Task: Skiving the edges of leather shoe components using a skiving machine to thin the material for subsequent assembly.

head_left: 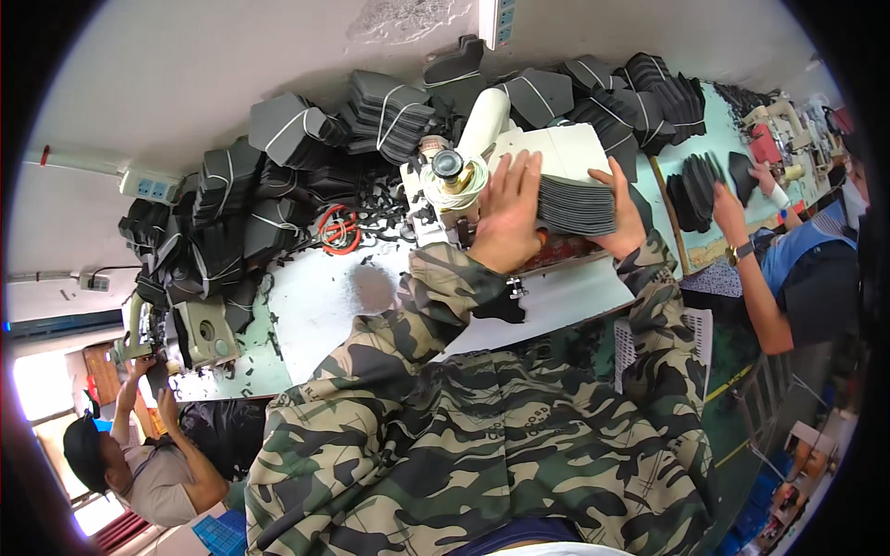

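A stack of thin dark grey sheets (575,206) is on edge between my hands, in front of a cream-coloured machine (556,144). My right hand (623,215) grips the right end of the stack, with the fingers up its side. At the left end my left hand (508,208) lies flat, fingers stretched out and slightly spread, beside the machine's round dark knob (448,166). Whether its palm bears on the stack is hidden.
Bound bundles of dark sheets (389,116) line the wall. Dark scraps and a coiled orange-red cord (339,230) lie on the white table (315,315). One person (797,269) handles dark pieces at the right; another (158,463) works at a machine on the left.
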`<state>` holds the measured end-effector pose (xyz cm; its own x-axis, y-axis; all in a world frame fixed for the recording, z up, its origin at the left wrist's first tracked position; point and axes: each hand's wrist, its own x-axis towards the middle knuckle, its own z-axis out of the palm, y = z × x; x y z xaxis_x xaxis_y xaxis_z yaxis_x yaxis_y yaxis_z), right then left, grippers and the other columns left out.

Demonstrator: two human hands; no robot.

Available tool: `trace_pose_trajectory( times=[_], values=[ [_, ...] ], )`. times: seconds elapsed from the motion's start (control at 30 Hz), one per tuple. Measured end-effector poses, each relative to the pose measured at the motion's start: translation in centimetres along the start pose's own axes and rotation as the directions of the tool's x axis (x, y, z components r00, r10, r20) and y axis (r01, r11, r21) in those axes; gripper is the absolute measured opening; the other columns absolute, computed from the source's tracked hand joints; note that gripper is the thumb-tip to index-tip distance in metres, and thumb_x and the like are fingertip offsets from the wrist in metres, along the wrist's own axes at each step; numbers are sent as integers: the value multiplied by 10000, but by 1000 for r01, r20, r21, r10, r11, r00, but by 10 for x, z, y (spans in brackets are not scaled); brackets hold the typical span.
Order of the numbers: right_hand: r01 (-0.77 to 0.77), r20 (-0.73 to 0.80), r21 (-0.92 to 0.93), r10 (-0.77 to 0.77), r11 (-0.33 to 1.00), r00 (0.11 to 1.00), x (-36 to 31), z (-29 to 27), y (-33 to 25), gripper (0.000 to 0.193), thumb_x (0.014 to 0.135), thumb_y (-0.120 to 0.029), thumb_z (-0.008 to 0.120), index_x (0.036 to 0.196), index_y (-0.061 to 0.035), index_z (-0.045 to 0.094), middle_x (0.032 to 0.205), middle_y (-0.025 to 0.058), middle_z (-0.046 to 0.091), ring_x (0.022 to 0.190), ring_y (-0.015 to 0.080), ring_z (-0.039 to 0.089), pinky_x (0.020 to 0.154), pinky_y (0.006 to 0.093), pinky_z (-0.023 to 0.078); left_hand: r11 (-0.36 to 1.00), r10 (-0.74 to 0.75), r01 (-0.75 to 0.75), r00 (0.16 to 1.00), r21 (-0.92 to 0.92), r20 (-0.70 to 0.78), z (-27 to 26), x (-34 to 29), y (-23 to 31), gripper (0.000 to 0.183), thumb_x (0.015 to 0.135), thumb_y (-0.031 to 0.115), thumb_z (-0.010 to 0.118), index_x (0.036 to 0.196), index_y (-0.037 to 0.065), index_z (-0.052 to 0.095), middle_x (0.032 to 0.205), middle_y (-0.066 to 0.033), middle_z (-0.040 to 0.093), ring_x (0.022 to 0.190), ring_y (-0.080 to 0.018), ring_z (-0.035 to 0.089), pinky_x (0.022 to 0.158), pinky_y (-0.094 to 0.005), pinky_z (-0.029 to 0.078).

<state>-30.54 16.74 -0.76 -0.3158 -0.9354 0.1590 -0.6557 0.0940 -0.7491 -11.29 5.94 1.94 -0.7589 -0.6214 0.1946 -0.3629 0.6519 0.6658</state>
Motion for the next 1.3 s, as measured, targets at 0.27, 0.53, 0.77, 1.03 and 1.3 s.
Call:
trace_pose_trajectory(
  times=[0.27,0.53,0.77,1.03,1.3],
  values=[
    [-302,438,464,81,833,895,-36,-10,-54,598,653,-41,784,1194,-14,531,1118,106,622,1041,209,595,917,331,460,974,-154,222,792,-43,590,-75,-22,37,769,697,283,778,1308,17,394,1131,-255,555,1084,-393,535,975,-418,410],
    [-855,857,513,-15,-74,515,-86,74,-118,478,898,-243,597,1254,26,426,1045,126,613,862,221,648,657,278,543,712,-235,633,624,-305,745,-107,-73,-56,382,935,238,485,1201,-28,548,1136,-131,606,1052,-201,542,953,-289,395],
    [-871,878,473,-9,-133,478,-81,90,-127,376,974,-259,446,1238,9,438,1010,150,639,792,262,670,543,299,530,671,-403,669,692,-321,599,-91,-88,-84,298,859,188,585,1075,-15,619,895,-164,657,813,-250,624,777,-339,481],
    [-886,894,440,-23,-148,448,-80,87,-125,355,970,-257,439,1166,30,511,1013,153,649,825,277,672,553,317,508,808,-466,588,671,-31,576,-90,-67,-92,273,838,226,619,988,0,647,784,-141,639,722,-217,587,687,-339,459],
    [-826,843,537,143,-168,519,-93,78,-114,340,954,-245,482,1113,49,546,940,145,661,795,258,676,508,296,499,688,-356,681,617,-250,702,-92,-73,-100,251,876,183,580,1067,23,608,823,-21,617,728,-96,518,660,-252,427]
  ],
)
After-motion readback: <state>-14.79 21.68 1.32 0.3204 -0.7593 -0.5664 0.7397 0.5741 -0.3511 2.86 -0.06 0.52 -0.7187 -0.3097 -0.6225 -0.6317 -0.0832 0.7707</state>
